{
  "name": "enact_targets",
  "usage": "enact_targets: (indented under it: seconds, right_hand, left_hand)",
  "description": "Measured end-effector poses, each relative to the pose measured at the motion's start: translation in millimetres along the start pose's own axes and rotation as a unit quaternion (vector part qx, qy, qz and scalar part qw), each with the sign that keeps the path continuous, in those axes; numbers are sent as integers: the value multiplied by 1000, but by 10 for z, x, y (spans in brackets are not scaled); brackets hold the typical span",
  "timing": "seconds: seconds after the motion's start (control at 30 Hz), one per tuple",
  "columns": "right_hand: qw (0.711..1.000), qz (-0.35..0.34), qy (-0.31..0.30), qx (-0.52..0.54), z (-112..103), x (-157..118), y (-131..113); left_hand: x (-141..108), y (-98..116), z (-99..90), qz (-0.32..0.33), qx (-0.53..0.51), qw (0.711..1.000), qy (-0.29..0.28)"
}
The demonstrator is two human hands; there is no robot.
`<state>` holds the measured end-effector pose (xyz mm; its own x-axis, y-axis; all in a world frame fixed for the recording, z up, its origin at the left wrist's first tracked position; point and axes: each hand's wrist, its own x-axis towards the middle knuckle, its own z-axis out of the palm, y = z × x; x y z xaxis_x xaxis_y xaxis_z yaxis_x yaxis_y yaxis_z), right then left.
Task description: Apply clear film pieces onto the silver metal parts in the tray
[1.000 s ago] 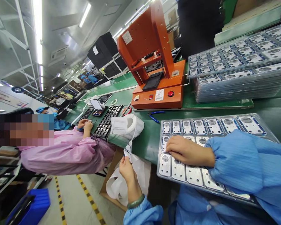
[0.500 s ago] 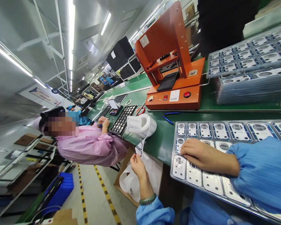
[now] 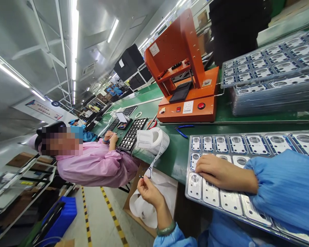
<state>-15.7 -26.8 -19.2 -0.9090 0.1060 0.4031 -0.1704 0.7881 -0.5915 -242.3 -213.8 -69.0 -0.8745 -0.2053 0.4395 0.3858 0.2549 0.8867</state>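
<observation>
My left hand [image 3: 149, 192] is closed in a pinch near the loose end of a white strip [image 3: 154, 164] with dark-outlined labels. That strip hangs down from a white roll [image 3: 161, 140] at the bench edge. A small dark piece shows at my fingertips, too small to name. My right hand [image 3: 218, 171] lies palm down, fingers stretched, over a clear tray [image 3: 189, 187] of silver plates. Plates in the upper row have dark blue borders, while those in the lower row [image 3: 230, 202] look bare silver. What is under my palm is hidden.
Behind the tray stands an orange press [image 3: 186, 106], with blue-handled pliers [image 3: 181, 131] before it. Stacked trays [image 3: 270, 99] are at the right. Below the roll, a cardboard box [image 3: 154, 231] holds white backing strip. A person in pink [image 3: 92, 164] works at the left beside a black tray [image 3: 131, 135].
My left hand has moved slightly down and left, and the strip now stretches longer from the roll toward it. My right hand stays on the tray. The whole view has shifted a little.
</observation>
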Motion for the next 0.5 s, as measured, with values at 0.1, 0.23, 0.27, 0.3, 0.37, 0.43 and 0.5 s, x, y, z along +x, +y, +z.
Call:
enact_targets:
  seconds: [0.1,0.23,0.27,0.3,0.37,0.43,0.5]
  right_hand:
    - [1000,-5,-2,2,2,-5,5]
    - [1000,-18,0,1,25,-1,34]
    - [1000,-23,1,-1,37,1,44]
    - [1000,-25,3,-4,48,2,52]
    - [1000,-26,6,-8,66,4,61]
    - [1000,-24,10,-11,66,7,50]
    - [1000,-16,19,-7,43,11,24]
  left_hand:
    - [-21,89,4,16,-32,999,24]
    - [58,267,-62,41,-72,995,50]
    - [87,322,-96,48,-77,994,63]
    - [114,379,-133,56,-82,992,75]
    - [137,488,-201,68,-87,990,86]
    - [97,586,-239,72,-94,991,58]
    - [-11,674,-234,67,-101,993,1]
